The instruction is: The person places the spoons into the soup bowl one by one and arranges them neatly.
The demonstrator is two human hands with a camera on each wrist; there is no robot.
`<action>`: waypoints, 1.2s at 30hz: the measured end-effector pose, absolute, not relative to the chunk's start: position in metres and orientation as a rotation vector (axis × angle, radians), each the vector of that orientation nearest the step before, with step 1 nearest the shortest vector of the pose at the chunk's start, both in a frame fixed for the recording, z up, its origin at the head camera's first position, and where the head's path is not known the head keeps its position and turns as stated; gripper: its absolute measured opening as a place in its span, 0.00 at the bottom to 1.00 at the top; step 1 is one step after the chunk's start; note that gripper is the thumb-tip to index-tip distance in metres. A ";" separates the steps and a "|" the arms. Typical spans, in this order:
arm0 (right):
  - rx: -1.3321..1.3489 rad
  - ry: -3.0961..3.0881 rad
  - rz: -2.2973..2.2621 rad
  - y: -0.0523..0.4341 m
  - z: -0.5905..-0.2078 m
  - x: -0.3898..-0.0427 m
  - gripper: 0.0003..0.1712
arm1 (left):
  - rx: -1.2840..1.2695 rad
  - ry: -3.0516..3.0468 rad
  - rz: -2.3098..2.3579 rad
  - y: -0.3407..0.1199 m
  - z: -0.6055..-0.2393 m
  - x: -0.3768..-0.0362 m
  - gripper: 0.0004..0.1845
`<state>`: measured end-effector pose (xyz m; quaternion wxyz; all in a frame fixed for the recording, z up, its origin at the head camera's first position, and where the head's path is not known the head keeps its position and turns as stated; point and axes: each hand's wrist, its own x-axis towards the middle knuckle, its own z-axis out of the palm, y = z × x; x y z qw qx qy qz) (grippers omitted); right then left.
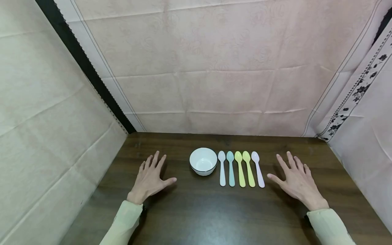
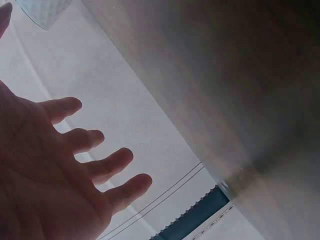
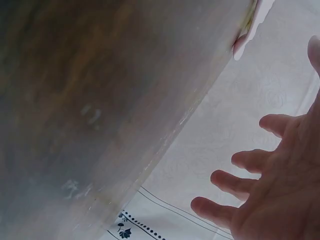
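A white bowl (image 1: 203, 160) with a dark rim line stands on the table, left of a row of spoons. From left to right the row runs: a white spoon (image 1: 222, 168), a light blue spoon (image 1: 231, 169), a yellow-green spoon (image 1: 240, 169), a second yellow-green spoon (image 1: 249, 169) and a pale lilac spoon (image 1: 258, 169). My left hand (image 1: 152, 179) is left of the bowl, fingers spread, holding nothing. To the right of the lilac spoon is my right hand (image 1: 297, 182), also spread and holding nothing. In the left wrist view, part of the bowl (image 2: 44, 11) shows at the top.
The dark brown wooden table (image 1: 196, 207) meets a pale cloth backdrop (image 1: 226, 68) along its far edge. Cloth also hangs at the left (image 1: 46, 129) and the right (image 1: 370, 149), with a floral border strip (image 1: 355, 97) on the right one.
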<state>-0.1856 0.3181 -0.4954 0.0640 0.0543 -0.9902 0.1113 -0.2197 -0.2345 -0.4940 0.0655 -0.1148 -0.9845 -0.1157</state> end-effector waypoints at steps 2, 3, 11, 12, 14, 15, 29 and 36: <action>0.162 -2.992 0.356 0.317 -0.495 -0.186 0.58 | -0.341 -2.976 -0.363 -0.234 -0.494 -0.220 0.60; 0.160 -2.992 0.365 0.317 -0.495 -0.186 0.58 | -0.337 -2.981 -0.372 -0.234 -0.494 -0.220 0.60; 0.125 -3.011 0.425 0.311 -0.494 -0.185 0.57 | -0.308 -3.001 -0.457 -0.233 -0.495 -0.219 0.59; 0.125 -3.010 0.438 0.310 -0.494 -0.185 0.56 | -0.307 -3.001 -0.471 -0.233 -0.495 -0.219 0.59; 0.132 -3.006 0.465 0.310 -0.493 -0.185 0.56 | -0.306 -2.996 -0.496 -0.232 -0.496 -0.219 0.58; 0.135 -3.002 0.480 0.310 -0.493 -0.185 0.56 | -0.307 -2.993 -0.506 -0.232 -0.496 -0.219 0.58; 0.135 -2.997 0.559 0.305 -0.486 -0.181 0.41 | -0.279 -3.001 -0.594 -0.232 -0.494 -0.223 0.60; 0.144 -2.971 0.599 0.305 -0.482 -0.180 0.36 | -0.320 -2.987 -0.677 -0.223 -0.487 -0.228 0.62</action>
